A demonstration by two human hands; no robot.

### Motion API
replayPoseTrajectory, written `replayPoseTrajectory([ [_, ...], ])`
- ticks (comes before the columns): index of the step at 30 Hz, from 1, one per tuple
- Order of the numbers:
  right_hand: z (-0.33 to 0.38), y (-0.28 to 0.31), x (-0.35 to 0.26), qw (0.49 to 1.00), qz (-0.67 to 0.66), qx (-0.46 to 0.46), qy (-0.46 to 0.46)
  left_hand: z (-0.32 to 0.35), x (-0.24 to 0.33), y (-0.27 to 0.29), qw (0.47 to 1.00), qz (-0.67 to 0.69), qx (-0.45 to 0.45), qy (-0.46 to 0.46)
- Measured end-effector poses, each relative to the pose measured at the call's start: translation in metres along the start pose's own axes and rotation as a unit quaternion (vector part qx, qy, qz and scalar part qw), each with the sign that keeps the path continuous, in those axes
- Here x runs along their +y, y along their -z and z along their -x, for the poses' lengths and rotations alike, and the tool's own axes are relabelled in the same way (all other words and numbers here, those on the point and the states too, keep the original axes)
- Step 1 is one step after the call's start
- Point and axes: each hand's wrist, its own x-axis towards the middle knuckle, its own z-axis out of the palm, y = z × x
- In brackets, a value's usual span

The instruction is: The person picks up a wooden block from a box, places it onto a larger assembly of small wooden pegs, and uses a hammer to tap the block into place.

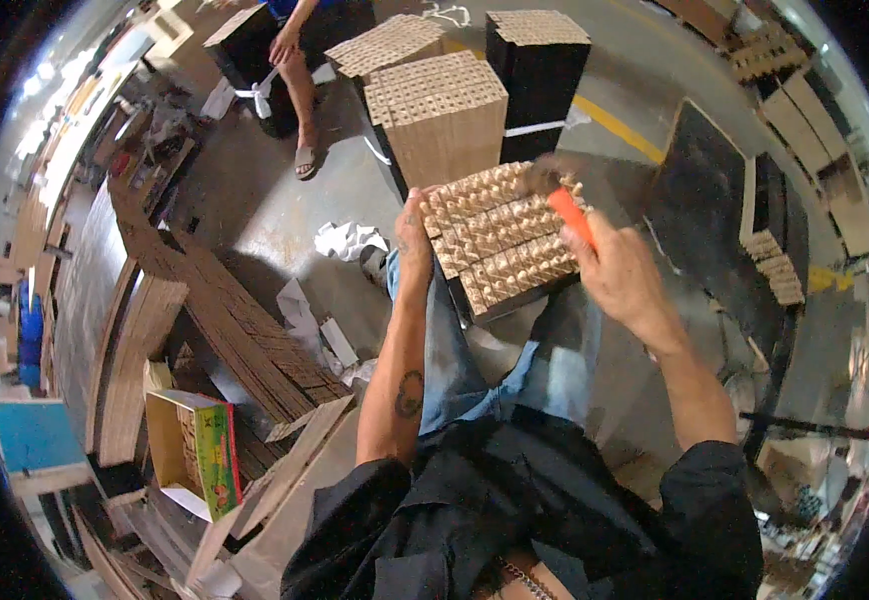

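Between my knees stands a bundle of dark boards [500,235], its top end covered in rows of pale wooden dowels that stick up. My left hand [415,242] grips the bundle's left edge; its fingertips are partly hidden behind it. In my right hand [615,268] is a hammer [571,215], held by its orange handle. Its head is smeared by motion over the far right dowels, so I cannot tell whether it touches them.
Several tied board bundles [435,95] stand ahead. Beyond them at left is another person's leg [301,100]. Long boards [230,310] and an open carton [195,450] with small wooden pieces lie to my left. A dark panel [705,190] is at right; crumpled paper [350,240] lies on the floor.
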Motion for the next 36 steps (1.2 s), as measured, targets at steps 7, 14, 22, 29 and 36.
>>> replayPoseTrajectory([
  [7, 0.019, -0.013, 0.01, 0.994, -0.025, 0.08, -0.073, -0.009, -0.01, 0.0, 1.0, -0.016, -0.001, 0.003],
  [14, 0.037, 0.008, -0.009, 0.971, -0.161, 0.175, -0.026, 0.003, -0.003, -0.001, 0.997, -0.048, 0.048, -0.026],
  [22, 0.04, 0.01, 0.002, 0.997, -0.045, 0.047, -0.05, 0.002, 0.008, -0.004, 0.999, -0.02, 0.026, -0.004],
  [29, 0.038, -0.014, 0.018, 0.993, 0.08, 0.043, -0.076, -0.004, -0.004, 0.004, 0.999, -0.026, 0.03, 0.021],
  [36, 0.022, -0.001, 0.007, 0.965, -0.131, 0.211, -0.079, -0.004, -0.004, 0.002, 0.999, -0.046, 0.002, -0.018],
])
